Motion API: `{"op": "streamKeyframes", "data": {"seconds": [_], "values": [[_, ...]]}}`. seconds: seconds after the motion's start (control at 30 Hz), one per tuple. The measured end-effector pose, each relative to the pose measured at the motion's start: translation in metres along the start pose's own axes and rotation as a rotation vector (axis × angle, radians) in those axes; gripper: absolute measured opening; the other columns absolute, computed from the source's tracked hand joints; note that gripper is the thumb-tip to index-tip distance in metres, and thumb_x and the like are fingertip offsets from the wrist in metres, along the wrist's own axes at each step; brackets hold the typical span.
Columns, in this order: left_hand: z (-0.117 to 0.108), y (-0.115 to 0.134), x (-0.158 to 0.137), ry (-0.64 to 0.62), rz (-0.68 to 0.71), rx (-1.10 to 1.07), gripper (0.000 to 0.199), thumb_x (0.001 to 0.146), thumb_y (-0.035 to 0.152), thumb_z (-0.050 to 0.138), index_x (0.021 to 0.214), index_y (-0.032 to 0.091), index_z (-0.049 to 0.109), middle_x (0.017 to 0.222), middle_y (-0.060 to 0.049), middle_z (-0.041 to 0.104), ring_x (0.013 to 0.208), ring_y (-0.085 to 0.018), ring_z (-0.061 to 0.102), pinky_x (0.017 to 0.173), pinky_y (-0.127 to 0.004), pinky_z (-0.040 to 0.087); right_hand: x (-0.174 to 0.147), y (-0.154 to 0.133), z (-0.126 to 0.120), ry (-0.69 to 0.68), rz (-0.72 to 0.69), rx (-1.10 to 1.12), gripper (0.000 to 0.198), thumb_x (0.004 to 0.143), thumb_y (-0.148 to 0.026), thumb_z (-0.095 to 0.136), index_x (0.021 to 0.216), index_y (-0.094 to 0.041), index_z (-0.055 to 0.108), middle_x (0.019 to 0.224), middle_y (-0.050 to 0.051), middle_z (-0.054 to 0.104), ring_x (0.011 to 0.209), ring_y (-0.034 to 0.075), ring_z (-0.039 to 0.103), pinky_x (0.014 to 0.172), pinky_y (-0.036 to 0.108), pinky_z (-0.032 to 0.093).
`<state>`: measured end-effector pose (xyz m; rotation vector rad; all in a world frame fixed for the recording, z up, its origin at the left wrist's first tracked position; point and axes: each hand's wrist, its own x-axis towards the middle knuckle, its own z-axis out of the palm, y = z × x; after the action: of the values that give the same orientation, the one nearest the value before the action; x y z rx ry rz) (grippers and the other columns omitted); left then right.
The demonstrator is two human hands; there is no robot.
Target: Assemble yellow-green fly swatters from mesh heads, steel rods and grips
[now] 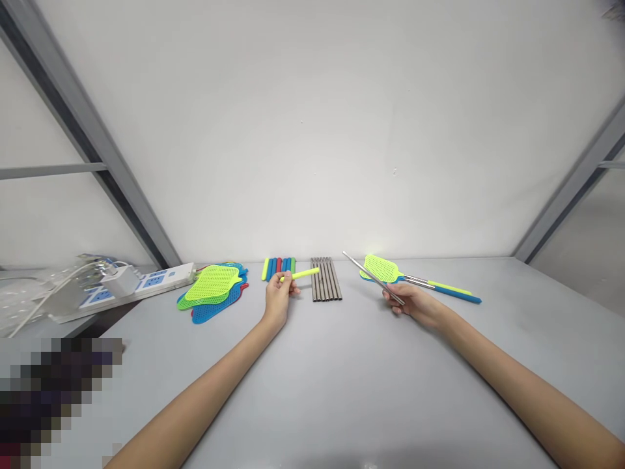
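My left hand (279, 296) pinches one end of a yellow handle grip (305, 273), whose other end reaches over the row of metal rods. In my right hand (407, 303) is a thin metal rod (364, 268), tilted up toward the left. Between the hands, several metal rods (326, 286) lie side by side on the table. Behind my left hand, several coloured handle grips (278, 266) form a row. Just beyond my right hand lie fly swatters with a yellow head (381, 267) on top and a blue handle (456, 293) in front.
Loose swatter heads (212, 284) in yellow, green, blue and red are piled at the left. Farther left lie a white power strip (170, 277) with a plugged-in adapter (121, 280), cables and clear plastic wrap (24, 296). A pale wall (312, 130) stands behind the grey table (332, 384).
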<state>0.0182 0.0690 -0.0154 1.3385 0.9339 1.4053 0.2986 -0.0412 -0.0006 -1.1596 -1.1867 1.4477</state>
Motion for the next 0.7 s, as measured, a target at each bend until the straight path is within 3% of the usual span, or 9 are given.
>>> {"op": "streamKeyframes", "data": {"seconds": [0.2,0.33,0.43,0.7], "values": [[0.017,0.015,-0.025,-0.208,-0.004,0.024,0.028,0.070,0.040,0.058,0.078,0.017,0.044,0.068,-0.001,0.061,0.060,-0.013,0.059,0.059,-0.024,0.043,0.001,-0.003,0.013,0.082,-0.027,0.195,0.025,0.070,-0.041,0.061,0.080,-0.019,0.055,0.057,-0.004,0.037,0.045,0.006,0.030,0.043,0.021,0.030],[0.032,0.025,-0.049,-0.350,-0.006,0.055,0.030,0.070,0.036,0.059,0.093,0.017,0.052,0.077,-0.002,0.061,0.063,-0.013,0.059,0.065,-0.026,0.043,-0.003,-0.009,0.025,0.065,-0.067,0.213,0.026,0.067,-0.036,0.066,0.085,-0.022,0.052,0.073,-0.001,0.049,0.054,0.008,0.042,0.046,0.020,0.032],[0.037,0.027,-0.058,-0.461,-0.024,0.167,0.037,0.075,0.036,0.053,0.106,0.017,0.055,0.070,-0.003,0.062,0.065,-0.015,0.058,0.068,-0.028,0.042,-0.008,-0.013,0.029,0.051,-0.089,0.151,0.025,0.070,-0.034,0.063,0.089,-0.021,0.055,0.087,0.003,0.054,0.064,0.011,0.049,0.049,0.021,0.037],[0.037,0.021,-0.056,-0.490,0.018,0.231,0.031,0.076,0.037,0.051,0.097,0.017,0.063,0.066,-0.003,0.062,0.062,-0.016,0.058,0.065,-0.028,0.044,-0.010,-0.013,0.029,0.035,-0.099,0.171,0.029,0.079,-0.042,0.047,0.091,-0.020,0.059,0.090,0.008,0.057,0.070,0.016,0.053,0.050,0.025,0.041]]}}
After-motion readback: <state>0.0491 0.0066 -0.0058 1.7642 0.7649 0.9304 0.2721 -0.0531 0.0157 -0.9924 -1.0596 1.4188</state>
